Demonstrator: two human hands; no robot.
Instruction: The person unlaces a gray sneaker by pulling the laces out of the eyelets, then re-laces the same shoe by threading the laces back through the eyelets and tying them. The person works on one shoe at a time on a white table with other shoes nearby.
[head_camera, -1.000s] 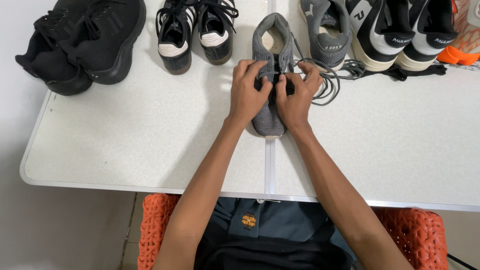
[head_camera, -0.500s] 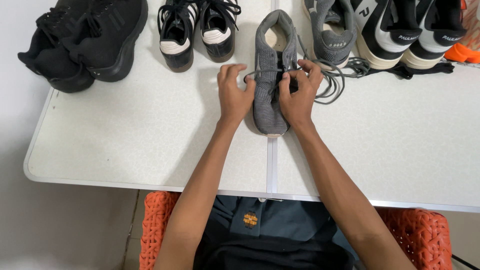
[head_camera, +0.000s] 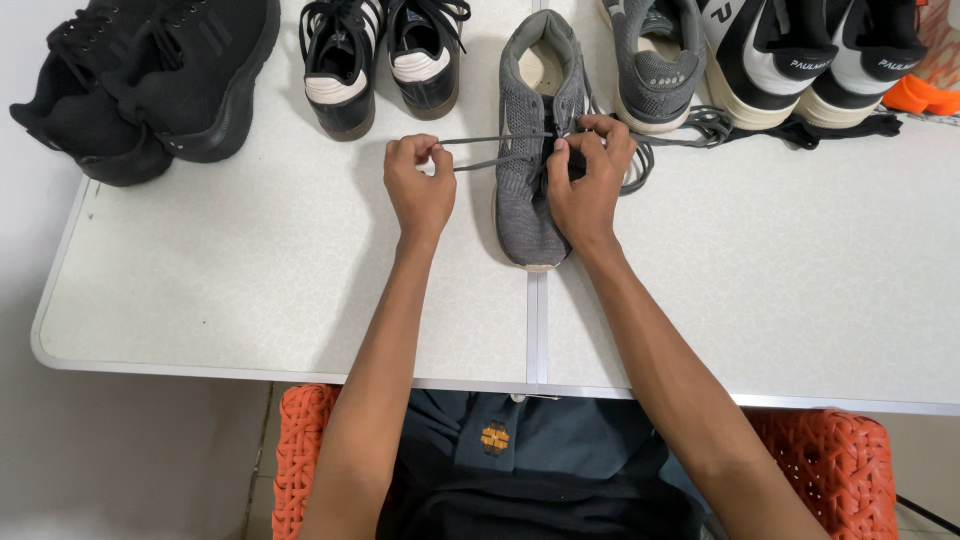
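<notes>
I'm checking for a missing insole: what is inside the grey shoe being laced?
Through the grey shoe's opening a pale beige lining or insole shows. The toe end inside is covered by the knit upper, and the right hand hides the tongue.

Grey knit lace-up shoe, toe toward the person, lying on the seam of a pale speckled tabletop. Left hand pinches a grey lace drawn taut to the left of the shoe. Right hand rests on the shoe's lacing, fingers closed on it. Behind: pair of black mesh trainers, pair of black shoes with white stripes, second grey knit shoe, black-and-white high-tops. Orange woven chair below.
</notes>
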